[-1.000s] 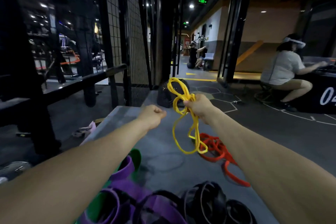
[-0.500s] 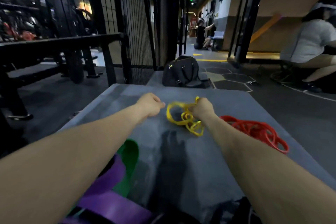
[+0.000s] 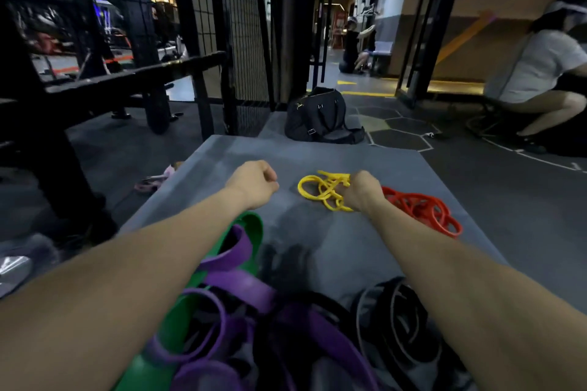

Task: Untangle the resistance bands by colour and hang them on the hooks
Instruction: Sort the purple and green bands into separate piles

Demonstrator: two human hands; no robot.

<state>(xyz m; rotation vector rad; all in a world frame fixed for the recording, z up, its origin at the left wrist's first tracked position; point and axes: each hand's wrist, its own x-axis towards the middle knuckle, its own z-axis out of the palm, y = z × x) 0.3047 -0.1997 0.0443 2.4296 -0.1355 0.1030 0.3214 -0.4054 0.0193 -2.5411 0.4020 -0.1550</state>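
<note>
— Where are the bands right now?

— All on the grey mat (image 3: pixel 317 155). The yellow band (image 3: pixel 320 189) lies bunched in loose loops on the mat's far half, and the person's right hand (image 3: pixel 362 190) is down on its right end, fingers curled round a few of the strands.

— So it is gripping them?

— Yes, the strands run out from under the knuckles, toward the left. The finger pads themselves I cannot see from here, only the back of the hand.

— And the other hand?

— The left hand (image 3: pixel 254 182) hangs above the mat just left of the yellow loops, balled into a fist with the thumb tucked against the fingers. Nothing shows in it, and it is not touching the yellow band.

— The rest of the colours?

— The red band (image 3: pixel 422 209) sits coiled just right of the right wrist, flat on the mat, close beside the yellow one. Nearer the person there is a heap: the green band (image 3: pixel 251 225) at the left edge, purple bands (image 3: pixel 241 282) looped over and through it, and black bands (image 3: pixel 400 320) coiled under the right forearm.

— Anything beyond the mat?

— A black bag (image 3: pixel 320 120) sits on the floor past the far edge, next to a wire mesh panel (image 3: pixel 241 35). A person in a white shirt (image 3: pixel 536 67) crouches off to the right.
</note>
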